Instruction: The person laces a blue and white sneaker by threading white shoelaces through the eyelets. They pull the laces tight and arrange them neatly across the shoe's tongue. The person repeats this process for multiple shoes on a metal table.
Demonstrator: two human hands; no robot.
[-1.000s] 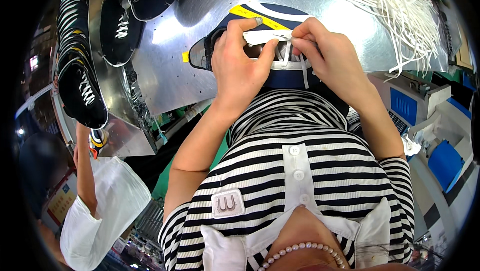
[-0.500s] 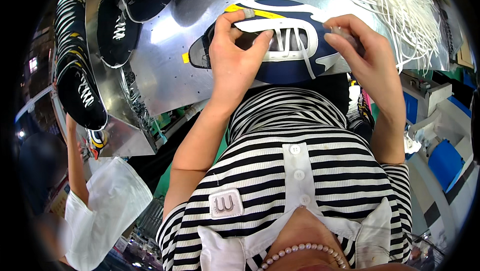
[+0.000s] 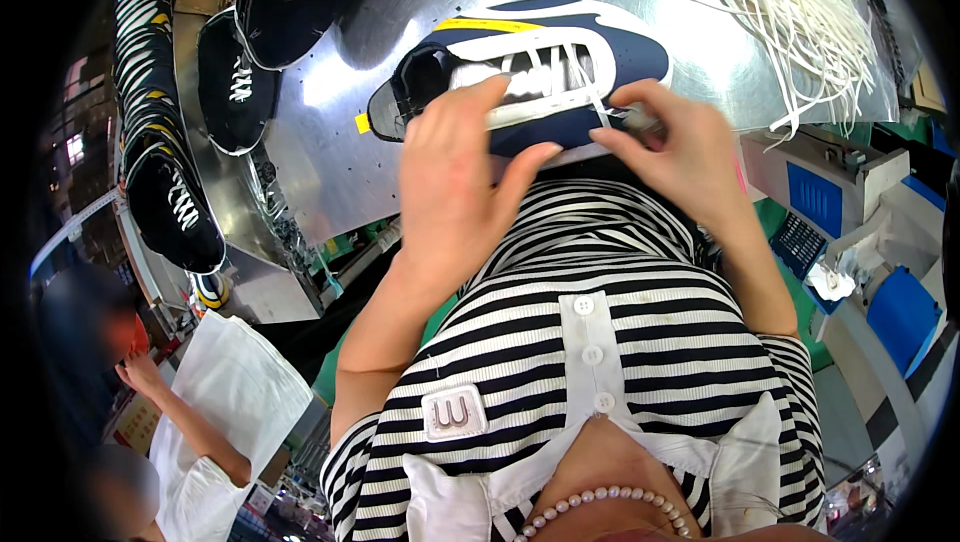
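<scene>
Shoe (image 3: 550, 104) lies lengthwise across the metal table (image 3: 325, 187) just ahead of my body: toe to my right, heel to my left, opening upward. Presumably set so that both eyelet rows are exposed and each hand has its own end.

Left hand (image 3: 455, 172): thumb and fingers well apart, nothing seen between them. Fingertips overlap the near edge of the opening, heelward of the lacing. Reads as a steadying position, but I cannot tell whether they press. Outline blurred.

Right hand (image 3: 680, 147): near side of the toe, close by the loose end of the white lace (image 3: 583, 80). Thumb and forefinger tips stand apart; a small greyish thing shows behind them. Cannot tell what it is, nor whether my fingers clamp it or the lace.

Pile of loose laces (image 3: 790, 22) lies beyond, on the right, probably for that hand's easy reach.

Materials: shoe body navy, matte, apparently textile; white overlay curves in a U around the lacing's toe end; yellow strip (image 3: 485, 26) along the far side; tongue (image 3: 520, 82) silvery, glossy. Loose laces flat, narrow, limp, overlapping. Table smooth, glaring, dark-specked. At left, a dark shoe (image 3: 225, 52) with white zigzag lacing.
</scene>
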